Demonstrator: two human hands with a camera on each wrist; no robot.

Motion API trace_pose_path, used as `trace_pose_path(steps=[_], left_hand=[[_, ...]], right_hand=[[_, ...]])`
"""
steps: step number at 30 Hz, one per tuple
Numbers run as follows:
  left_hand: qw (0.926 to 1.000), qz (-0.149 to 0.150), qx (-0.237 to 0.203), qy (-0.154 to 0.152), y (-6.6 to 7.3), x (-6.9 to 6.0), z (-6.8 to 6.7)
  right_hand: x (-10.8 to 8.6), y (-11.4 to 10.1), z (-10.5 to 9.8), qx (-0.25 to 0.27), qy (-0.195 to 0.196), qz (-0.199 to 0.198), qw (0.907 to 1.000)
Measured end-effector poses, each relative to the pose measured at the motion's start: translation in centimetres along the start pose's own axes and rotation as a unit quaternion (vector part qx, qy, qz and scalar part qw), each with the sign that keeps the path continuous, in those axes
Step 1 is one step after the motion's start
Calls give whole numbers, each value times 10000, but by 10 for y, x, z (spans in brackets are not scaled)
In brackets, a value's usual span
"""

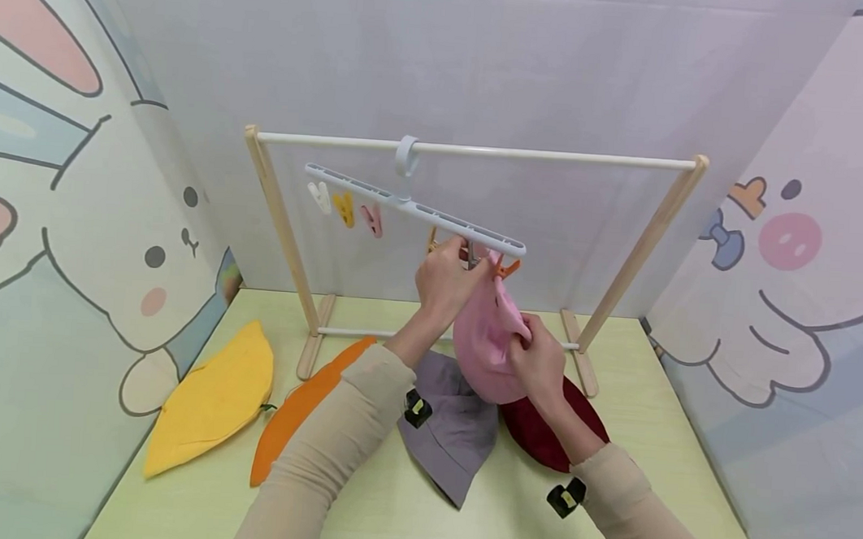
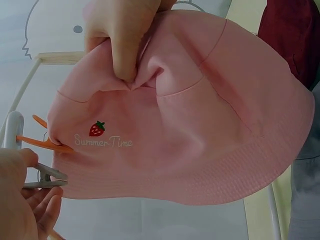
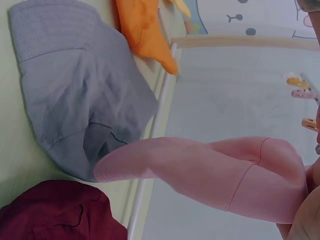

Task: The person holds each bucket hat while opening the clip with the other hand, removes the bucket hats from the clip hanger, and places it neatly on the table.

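Note:
A pink bucket hat (image 1: 482, 345) with a strawberry and "Summer-Time" lettering hangs at the right end of a light blue hanger (image 1: 405, 205). An orange clothespin (image 1: 508, 269) bites its brim. Right beside that, my left hand (image 1: 449, 278) pinches a grey clothespin (image 2: 46, 176), whose tips lie at the brim's edge; whether they grip the fabric is unclear. My right hand (image 1: 540, 361) grips the hat's crown, bunching the cloth between thumb and fingers. In the right wrist view, the hat (image 3: 220, 175) hides most of that hand's fingers.
The hanger hooks over the white bar (image 1: 554, 156) of a wooden-legged rack and tilts down rightward. White (image 1: 320, 198), yellow (image 1: 343, 209) and pink clothespins (image 1: 371, 220) hang on it. Yellow (image 1: 215, 401), orange (image 1: 307, 405), grey (image 1: 452, 433) and dark red hats (image 1: 547, 430) lie on the table.

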State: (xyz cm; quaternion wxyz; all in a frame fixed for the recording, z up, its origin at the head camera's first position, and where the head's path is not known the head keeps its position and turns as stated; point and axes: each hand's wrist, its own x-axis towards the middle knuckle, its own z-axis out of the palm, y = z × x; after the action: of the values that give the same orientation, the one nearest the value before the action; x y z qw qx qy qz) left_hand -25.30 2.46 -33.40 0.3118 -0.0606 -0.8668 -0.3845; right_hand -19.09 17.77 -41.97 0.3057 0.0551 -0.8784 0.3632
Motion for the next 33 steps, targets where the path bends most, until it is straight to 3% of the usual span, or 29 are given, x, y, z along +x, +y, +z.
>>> trace_pose_path(steps=[12,24,33], left_hand=[[10000,7,-59,71,-5,-4,0],[9997,131,-195,-5,-12,-15,-6],[9988,82,-389,293,-13,-22,-9]], right_hand=[[-5,-2,-11,24,-225,-13,9997],[-10,0,-25,-55,-308,-343,9989],[-11,-2,-30,-109,-352,-421,9984]])
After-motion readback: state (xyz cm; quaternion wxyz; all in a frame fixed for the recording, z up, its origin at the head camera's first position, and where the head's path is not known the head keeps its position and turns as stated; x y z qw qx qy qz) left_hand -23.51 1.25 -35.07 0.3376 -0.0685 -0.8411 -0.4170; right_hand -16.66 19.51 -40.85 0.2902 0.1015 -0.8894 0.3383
